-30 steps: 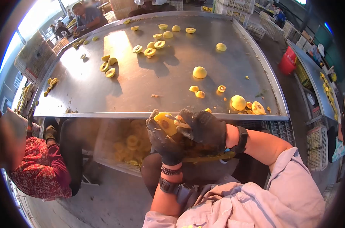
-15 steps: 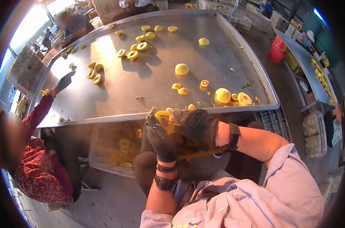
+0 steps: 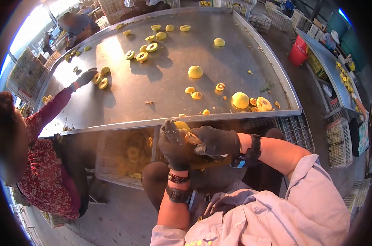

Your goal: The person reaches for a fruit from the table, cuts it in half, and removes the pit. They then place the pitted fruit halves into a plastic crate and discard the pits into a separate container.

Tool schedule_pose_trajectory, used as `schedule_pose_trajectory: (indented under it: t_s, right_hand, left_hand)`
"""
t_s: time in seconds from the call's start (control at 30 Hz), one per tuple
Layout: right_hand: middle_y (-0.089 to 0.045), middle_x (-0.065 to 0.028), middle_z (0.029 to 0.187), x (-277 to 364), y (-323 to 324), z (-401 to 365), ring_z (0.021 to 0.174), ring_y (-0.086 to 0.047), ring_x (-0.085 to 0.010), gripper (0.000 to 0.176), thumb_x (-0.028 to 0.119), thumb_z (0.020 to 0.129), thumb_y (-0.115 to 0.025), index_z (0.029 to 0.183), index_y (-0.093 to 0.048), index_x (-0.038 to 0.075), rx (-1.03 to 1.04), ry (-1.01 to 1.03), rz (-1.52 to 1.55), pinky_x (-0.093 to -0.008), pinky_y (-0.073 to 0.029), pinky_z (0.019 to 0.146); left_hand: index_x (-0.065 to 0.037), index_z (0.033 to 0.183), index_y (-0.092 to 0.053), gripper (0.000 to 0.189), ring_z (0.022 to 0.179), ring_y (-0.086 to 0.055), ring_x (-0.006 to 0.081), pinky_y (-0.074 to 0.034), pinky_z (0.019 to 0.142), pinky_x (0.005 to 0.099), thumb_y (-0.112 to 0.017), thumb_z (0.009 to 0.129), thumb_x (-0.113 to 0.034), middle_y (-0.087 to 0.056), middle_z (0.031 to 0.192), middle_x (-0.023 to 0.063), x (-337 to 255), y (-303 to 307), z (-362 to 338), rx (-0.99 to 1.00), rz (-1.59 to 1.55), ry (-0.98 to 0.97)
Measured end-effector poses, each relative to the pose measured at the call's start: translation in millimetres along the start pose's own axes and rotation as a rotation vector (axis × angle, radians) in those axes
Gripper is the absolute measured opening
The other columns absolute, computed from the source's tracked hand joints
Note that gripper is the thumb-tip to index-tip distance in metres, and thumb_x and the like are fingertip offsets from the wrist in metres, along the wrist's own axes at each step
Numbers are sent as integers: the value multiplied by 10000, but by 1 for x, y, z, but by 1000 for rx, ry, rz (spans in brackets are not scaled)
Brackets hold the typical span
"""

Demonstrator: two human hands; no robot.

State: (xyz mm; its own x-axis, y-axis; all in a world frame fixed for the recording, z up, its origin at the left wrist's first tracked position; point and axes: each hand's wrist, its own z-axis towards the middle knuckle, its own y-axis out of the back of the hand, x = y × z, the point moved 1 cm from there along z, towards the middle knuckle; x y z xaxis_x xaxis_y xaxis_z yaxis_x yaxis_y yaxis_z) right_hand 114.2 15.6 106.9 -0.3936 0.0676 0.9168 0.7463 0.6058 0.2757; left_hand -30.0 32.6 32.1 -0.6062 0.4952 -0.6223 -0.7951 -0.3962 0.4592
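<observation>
**Held item.** The yellow fruit (image 3: 181, 125) sits in front of my body, just below the near edge of the counter (image 3: 161, 102) and above my lap. Only its upper part shows above the gloves. The exposed flesh looks wet and pared, so I judge it:
- light, easily carried by one hand;
- slippery on the cut surface;
- soft enough to bruise or split under a hard squeeze.

**Where to take hold.** Cup it from below and behind, with the load spread across several fingers. Pinching it at two points looks more likely to let it slip.

**Left hand.** My left hand (image 3: 174, 147), in a dark glove, has its fingers wrapped around the fruit from underneath, thumb side up.

**Right hand.** My right hand (image 3: 216, 141), also gloved, is clenched and pressed against the fruit's right side. Its fingers close on a pale object (image 3: 192, 138), which is too hidden to identify.

**Below.** A crate (image 3: 124, 158) under the counter holds more yellow pieces, blurred in this view.

**Counter surface.** The metal top carries:
- two whole peeled fruits (image 3: 195, 72), well apart from each other;
- small trimmings (image 3: 193, 92);
- cut halves (image 3: 147, 49) toward the far side.

**Other people.** At the left, a person in a red patterned sleeve stretches a gloved hand (image 3: 86, 76) onto the counter beside some halves. A red bucket (image 3: 299, 51) stands on the floor beyond the right edge.
</observation>
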Motion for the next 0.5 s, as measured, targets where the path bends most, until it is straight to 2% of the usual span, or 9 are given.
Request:
schedule_pose_trajectory:
  t_s: [0.1,0.17,0.2,0.27,0.3,0.37,0.4,0.43,0.5]
  right_hand:
    - [-543,1,660,-24,-3,2,463,-484,-47,206,103,835,-581,1010,-528,9,67,-21,295,-217,-364,390]
    - [-540,4,625,-26,-2,-5,480,-503,-57,189,111,834,-585,991,-543,16,100,-67,353,-220,-371,402]
    - [-539,6,608,-23,-2,-6,489,-513,-62,181,115,833,-587,982,-550,19,116,-92,378,-221,-375,409]
    - [-564,-11,634,-28,-4,-1,480,-517,-67,192,136,827,-598,974,-553,20,-128,190,-12,-229,-381,412]
    - [-569,-15,638,-55,-4,12,475,-517,-69,196,141,826,-600,972,-554,19,-260,377,-272,-231,-380,408]
    - [-570,-31,647,-63,-5,11,463,-522,-88,182,129,823,-591,956,-544,14,-267,367,-340,-250,-391,397]
    - [-566,-42,652,-44,-2,3,457,-526,-106,164,111,822,-580,942,-533,9,-141,179,-148,-266,-402,390]
    - [-562,-53,657,-33,-2,-3,450,-530,-123,147,94,821,-569,928,-523,3,-14,-10,54,-282,-414,383]
    - [-535,-33,631,-29,-1,-7,442,-513,-111,133,105,827,-573,914,-518,21,71,-87,340,-266,-404,373]
  left_hand:
    - [55,1130,-557,300,797,-604,308,-492,720,355,-476,957,-177,-614,944,184,7,-8,-5,48,39,-39]
    - [50,1112,-566,298,763,-613,276,-497,693,337,-488,958,-193,-619,890,169,4,-9,-1,-53,127,-244]
    - [49,1129,-558,300,771,-614,265,-498,688,339,-491,957,-189,-618,895,170,5,-13,1,-35,105,-206]
    - [45,1161,-542,309,786,-617,243,-501,678,342,-497,954,-180,-614,906,172,9,-19,-7,22,55,-124]
    - [34,1232,-499,338,859,-608,251,-503,695,368,-491,945,-143,-595,992,196,8,-16,-9,262,-278,326]
    - [27,1270,-465,371,903,-590,288,-497,717,391,-499,925,-105,-570,1064,208,12,-22,-15,274,-290,345]
    - [23,1289,-448,394,925,-582,306,-495,728,403,-503,915,-86,-558,1100,214,14,-26,-17,274,-299,356]
    - [28,1292,-442,403,921,-585,306,-496,731,398,-511,910,-83,-563,1095,210,13,-25,-17,220,-130,190]
    - [37,1296,-430,423,913,-591,305,-498,737,388,-529,901,-76,-572,1085,203,11,-23,-10,110,210,-154]
